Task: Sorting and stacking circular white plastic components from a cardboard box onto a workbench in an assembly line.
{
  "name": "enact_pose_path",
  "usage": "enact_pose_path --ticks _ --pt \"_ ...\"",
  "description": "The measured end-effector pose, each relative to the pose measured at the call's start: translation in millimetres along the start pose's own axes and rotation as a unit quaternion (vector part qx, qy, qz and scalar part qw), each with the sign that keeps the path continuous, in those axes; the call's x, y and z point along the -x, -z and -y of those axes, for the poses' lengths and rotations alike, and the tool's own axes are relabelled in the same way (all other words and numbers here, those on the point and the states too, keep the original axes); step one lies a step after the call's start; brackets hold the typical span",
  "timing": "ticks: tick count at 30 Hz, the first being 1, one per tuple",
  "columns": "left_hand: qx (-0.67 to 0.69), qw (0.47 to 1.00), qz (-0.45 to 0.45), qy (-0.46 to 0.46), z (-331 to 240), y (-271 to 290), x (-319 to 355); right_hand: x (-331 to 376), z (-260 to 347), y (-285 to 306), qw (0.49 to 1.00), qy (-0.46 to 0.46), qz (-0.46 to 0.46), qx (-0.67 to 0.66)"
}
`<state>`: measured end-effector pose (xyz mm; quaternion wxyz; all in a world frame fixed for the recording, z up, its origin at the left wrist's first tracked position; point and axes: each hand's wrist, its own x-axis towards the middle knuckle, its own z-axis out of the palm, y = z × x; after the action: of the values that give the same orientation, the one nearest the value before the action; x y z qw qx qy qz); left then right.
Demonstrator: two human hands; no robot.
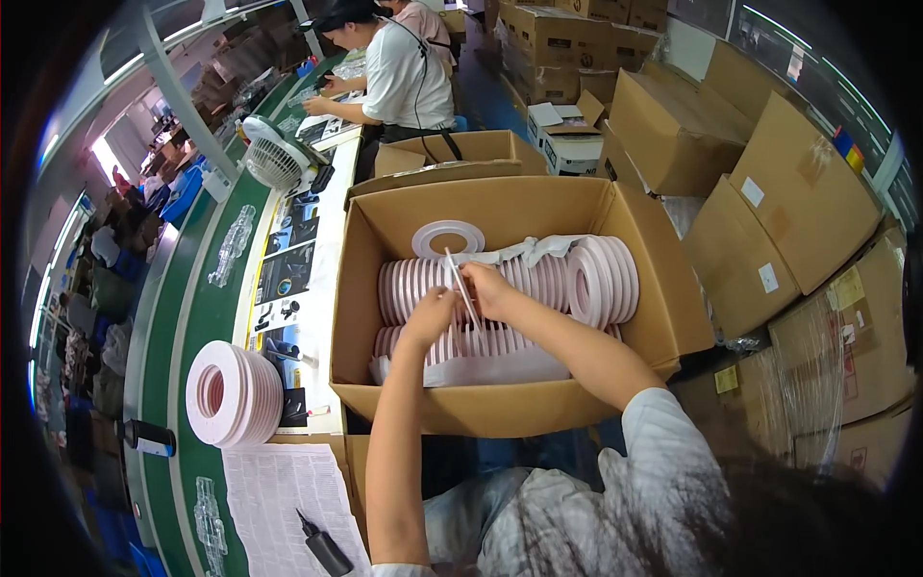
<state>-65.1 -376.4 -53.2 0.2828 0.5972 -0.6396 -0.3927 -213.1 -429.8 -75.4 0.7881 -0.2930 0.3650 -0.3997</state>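
A large open cardboard box (538, 409) in front of me holds rows of flat white rings (538, 279) standing on edge. Over the middle of the rows, one white ring (460, 287) is held up nearly edge-on. My right hand (490, 290) is closed on its right side, the fingertips partly hidden. My left hand (433, 315) is closed at the ring's left side, fingers pinched against it. Another ring (448, 229) lies flat at the back left of the box. Thin white wrapping sheet (481, 371) lines the near row.
Left of the box, a stack of white rings (231, 394) stands beside a green conveyor belt (197, 322). A printed sheet (284, 490) bears a black dropper bottle (327, 553). A small fan (274, 159) is farther along. Cardboard boxes (803, 212) crowd the right. Two co-workers (409, 77) sit ahead.
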Motion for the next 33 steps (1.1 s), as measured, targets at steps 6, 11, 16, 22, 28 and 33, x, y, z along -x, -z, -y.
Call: enact_pose_path --ticks 6,11,16,22,28,33 --pt "0.264 0.928 0.029 0.263 6.0 18.8 -29.5 -2.7 -4.5 -5.9 0.999 -0.050 0.010 -0.006" --pt "0.305 0.903 0.034 0.300 22.9 24.5 -44.7 12.7 1.1 -14.2 0.991 -0.102 0.067 0.063" --pt "0.311 0.902 0.048 0.296 45.6 38.0 -49.0 17.6 9.6 -18.4 0.987 -0.125 0.089 0.051" --pt "0.342 0.900 0.107 0.248 53.7 25.1 -54.0 4.6 -0.6 -19.2 0.986 -0.146 0.084 0.019" --pt "0.275 0.923 0.067 0.260 26.5 24.2 -45.6 -8.9 28.0 11.8 0.995 -0.086 0.043 0.028" --pt "0.246 0.950 -0.039 0.186 -7.8 36.7 -15.5 21.2 72.9 17.1 0.992 0.081 -0.029 0.089"
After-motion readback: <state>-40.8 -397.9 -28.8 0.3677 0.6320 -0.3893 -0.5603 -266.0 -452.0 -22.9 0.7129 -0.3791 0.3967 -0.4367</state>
